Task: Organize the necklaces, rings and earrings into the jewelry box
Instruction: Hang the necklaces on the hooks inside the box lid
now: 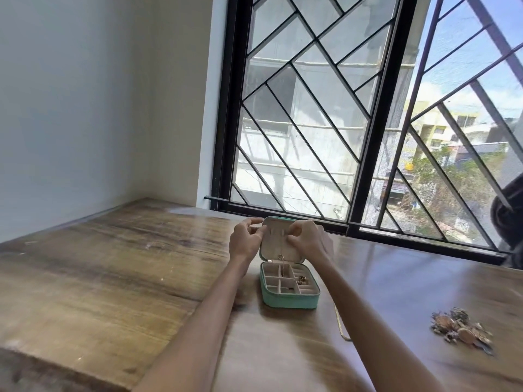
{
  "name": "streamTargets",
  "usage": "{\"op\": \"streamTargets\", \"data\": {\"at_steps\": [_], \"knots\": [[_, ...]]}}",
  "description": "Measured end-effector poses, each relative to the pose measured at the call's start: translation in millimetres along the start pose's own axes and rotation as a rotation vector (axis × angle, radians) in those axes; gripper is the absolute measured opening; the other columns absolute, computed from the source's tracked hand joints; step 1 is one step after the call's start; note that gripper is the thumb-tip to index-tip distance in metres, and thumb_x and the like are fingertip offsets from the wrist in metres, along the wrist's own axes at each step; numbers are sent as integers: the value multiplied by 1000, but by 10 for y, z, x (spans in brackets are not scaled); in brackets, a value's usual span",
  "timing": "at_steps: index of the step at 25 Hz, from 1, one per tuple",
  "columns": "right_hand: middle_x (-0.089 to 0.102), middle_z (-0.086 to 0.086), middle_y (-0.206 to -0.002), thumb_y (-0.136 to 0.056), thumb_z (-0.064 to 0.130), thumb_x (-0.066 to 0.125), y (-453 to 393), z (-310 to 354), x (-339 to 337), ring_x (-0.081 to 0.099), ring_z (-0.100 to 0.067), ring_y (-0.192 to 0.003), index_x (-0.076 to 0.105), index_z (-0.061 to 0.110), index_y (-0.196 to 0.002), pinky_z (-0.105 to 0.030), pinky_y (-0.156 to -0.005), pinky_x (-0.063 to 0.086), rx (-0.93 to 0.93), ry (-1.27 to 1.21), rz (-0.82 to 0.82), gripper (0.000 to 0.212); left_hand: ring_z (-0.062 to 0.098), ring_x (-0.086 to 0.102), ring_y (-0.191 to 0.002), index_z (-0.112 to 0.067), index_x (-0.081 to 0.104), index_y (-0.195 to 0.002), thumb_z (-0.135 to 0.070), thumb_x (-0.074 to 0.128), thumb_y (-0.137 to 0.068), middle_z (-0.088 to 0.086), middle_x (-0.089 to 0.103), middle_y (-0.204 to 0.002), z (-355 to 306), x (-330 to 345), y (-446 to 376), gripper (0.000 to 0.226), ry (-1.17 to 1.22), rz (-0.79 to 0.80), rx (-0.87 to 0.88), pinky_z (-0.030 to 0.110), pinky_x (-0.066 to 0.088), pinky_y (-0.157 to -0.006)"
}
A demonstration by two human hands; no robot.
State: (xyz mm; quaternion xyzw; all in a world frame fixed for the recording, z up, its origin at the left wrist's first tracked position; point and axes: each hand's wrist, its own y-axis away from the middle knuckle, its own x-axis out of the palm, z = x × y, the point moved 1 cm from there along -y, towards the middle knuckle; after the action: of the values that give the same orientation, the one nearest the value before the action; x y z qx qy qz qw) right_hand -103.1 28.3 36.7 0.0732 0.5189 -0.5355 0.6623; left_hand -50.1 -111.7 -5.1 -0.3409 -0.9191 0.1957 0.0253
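While both hands work at the raised lid of the box, the right hand has its fingertips bunched in a pinching grip against the lid's lining, on the top of a thin chain as far as the blur lets me tell. The left hand sits at the lid's left edge, fingers curled, thumb and forefinger touching the rim. That chain hangs down the lining with a small ring-like pendant near the hinge. Below, the teal box lies open on the bench, its tray split into compartments; gold rings sit in the right-hand ones. A gold cord lies on the bench just right of the box, and a heap of jewelry lies well apart, farther right. A barred window stands behind.
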Motion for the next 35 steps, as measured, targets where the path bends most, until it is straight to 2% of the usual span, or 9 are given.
{"op": "streamTargets", "data": {"at_steps": [5,8,10,15,19,24,28,31,35], "knots": [[65,4,-98,-85,39,64,35,-3,101,56,-18,-100,74,29,-89,-34,-82,45,-212,380,-191,15,22,67,-85,-19,67,-99,-22,68,-83,6,72,-90,14,2,-8,17,-7,-4,-5,37,53,-84],[67,3,-73,-73,29,71,38,17,190,60,-19,-80,73,22,-65,-32,-68,45,-286,484,-299,12,19,65,-82,-19,66,-99,-19,68,-83,4,70,-88,-9,-8,0,16,36,-4,-8,33,52,-82],[67,1,-69,-69,28,70,24,-1,233,60,-21,-76,70,19,-59,-32,-66,44,-277,472,-308,13,19,66,-82,-22,65,-95,-17,69,-82,5,70,-88,-29,-10,2,15,72,7,-2,33,53,-82],[67,-5,-90,-82,31,59,-73,-95,239,55,-25,-95,71,13,-80,-37,-80,38,-182,285,-286,21,22,68,-88,-28,63,-91,-18,68,-82,4,72,-90,-20,26,-18,15,76,44,7,42,54,-87],[67,-4,-92,-83,29,60,-86,-62,203,53,-22,-98,70,17,-82,-35,-85,35,-61,15,-303,16,23,68,-89,-22,65,-98,-16,66,-84,8,72,-95,-19,45,-8,16,71,70,19,42,54,-88],[69,5,-89,-84,35,62,-80,37,210,54,-18,-99,72,23,-85,-34,-89,34,-26,-170,-216,16,22,67,-88,-14,67,-105,-13,67,-84,12,72,-96,-39,30,12,22,69,61,26,39,54,-87],[63,6,-68,-75,36,61,-94,164,152,60,-17,-75,71,21,-74,-35,-74,47,-84,-404,-146,17,24,68,-91,-14,67,-106,-14,66,-84,11,73,-96,-58,9,9,22,53,50,6,39,54,-86],[60,7,-56,-82,21,59,-75,242,59,52,-4,-53,64,17,-66,-26,-58,42,-108,-625,-40,17,25,68,-92,-13,67,-106,-13,64,-85,12,72,-97,-40,-63,-23,21,68,5,-22,39,53,-87],[60,1,-59,-88,3,50,-27,292,47,50,-5,-52,59,9,-67,-16,-53,41,-81,-766,110,24,26,67,-92,-10,67,-108,-15,63,-87,14,71,-99,-25,-115,-18,23,19,-9,-34,37,54,-85]]}}
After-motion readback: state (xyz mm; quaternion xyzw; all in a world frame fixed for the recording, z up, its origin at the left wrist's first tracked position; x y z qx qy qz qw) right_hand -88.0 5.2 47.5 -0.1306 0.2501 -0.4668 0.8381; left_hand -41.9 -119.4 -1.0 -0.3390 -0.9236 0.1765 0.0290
